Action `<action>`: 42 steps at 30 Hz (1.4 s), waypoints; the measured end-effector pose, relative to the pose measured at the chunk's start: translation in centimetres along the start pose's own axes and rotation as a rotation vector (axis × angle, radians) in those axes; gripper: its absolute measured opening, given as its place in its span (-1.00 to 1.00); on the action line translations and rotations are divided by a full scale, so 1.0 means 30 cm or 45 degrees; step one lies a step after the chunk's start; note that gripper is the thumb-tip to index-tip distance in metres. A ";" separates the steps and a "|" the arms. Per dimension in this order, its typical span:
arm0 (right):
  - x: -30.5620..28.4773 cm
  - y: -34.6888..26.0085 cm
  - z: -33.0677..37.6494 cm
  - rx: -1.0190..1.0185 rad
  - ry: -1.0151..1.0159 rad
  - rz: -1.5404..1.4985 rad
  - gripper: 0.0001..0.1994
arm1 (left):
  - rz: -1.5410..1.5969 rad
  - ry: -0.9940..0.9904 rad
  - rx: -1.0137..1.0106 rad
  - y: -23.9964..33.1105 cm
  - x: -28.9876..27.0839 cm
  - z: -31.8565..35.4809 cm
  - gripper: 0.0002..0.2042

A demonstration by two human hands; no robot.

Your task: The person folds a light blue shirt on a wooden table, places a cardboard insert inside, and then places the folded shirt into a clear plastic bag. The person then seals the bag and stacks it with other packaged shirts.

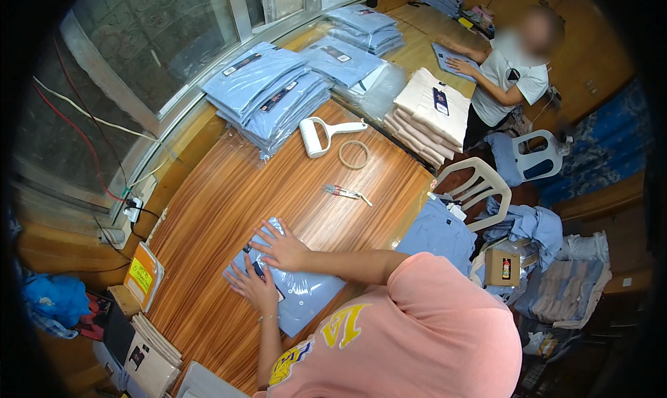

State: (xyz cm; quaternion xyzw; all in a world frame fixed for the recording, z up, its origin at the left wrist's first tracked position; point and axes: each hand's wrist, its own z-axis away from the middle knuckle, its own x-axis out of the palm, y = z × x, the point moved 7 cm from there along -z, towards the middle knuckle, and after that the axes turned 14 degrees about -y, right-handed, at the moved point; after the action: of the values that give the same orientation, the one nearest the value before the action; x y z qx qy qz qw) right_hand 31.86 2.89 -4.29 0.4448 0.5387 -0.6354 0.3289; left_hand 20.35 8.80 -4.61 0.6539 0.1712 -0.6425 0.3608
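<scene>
A folded light blue shirt (310, 288) in a clear, shiny plastic sleeve lies on the wood-grain table (208, 210) right in front of me. My left hand (256, 287) rests flat on it with fingers spread, partly covering a dark label. Farther up the same shirt, my right hand (283, 249) also lies flat, its fingers apart and reaching toward the far edge. Neither hand grips anything. Beyond them are a small tool with a red and clear part (340, 191), a thin tan ring like a tape roll (354, 155) and a white lint roller (314, 137).
Bagged blue shirts (253, 75) are stacked by the window. Folded beige shirts (434, 109) form a pile at the far right. Across from it, a co-worker (511, 75) handles a blue garment (451, 61). A white plastic chair (479, 182) stands at the table's right side.
</scene>
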 end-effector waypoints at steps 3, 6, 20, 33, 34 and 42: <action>-0.006 0.003 -0.001 0.018 -0.016 -0.001 -0.50 | -0.012 0.000 -0.001 -0.002 0.008 -0.002 -0.45; -0.012 -0.002 -0.007 0.002 -0.004 -0.001 -0.50 | 0.013 -0.008 -0.003 -0.009 0.005 -0.008 -0.45; -0.001 0.000 -0.009 0.012 -0.014 0.022 -0.49 | 0.058 -0.019 -0.012 -0.007 -0.002 0.003 -0.44; -0.001 -0.001 -0.003 0.041 -0.058 0.000 -0.49 | 0.040 0.002 0.004 -0.012 0.006 0.006 -0.45; -0.003 -0.002 -0.004 0.038 -0.043 0.014 -0.49 | 0.036 0.007 0.005 -0.014 0.006 0.003 -0.45; 0.014 -0.001 -0.005 0.016 0.022 0.047 -0.46 | 0.079 -0.026 -0.009 -0.036 0.021 0.007 -0.49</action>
State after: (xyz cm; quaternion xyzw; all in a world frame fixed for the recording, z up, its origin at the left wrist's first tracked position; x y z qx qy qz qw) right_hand 31.71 3.07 -4.66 0.4622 0.5294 -0.6286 0.3332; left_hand 19.53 9.25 -5.47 0.6511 0.1493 -0.6371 0.3846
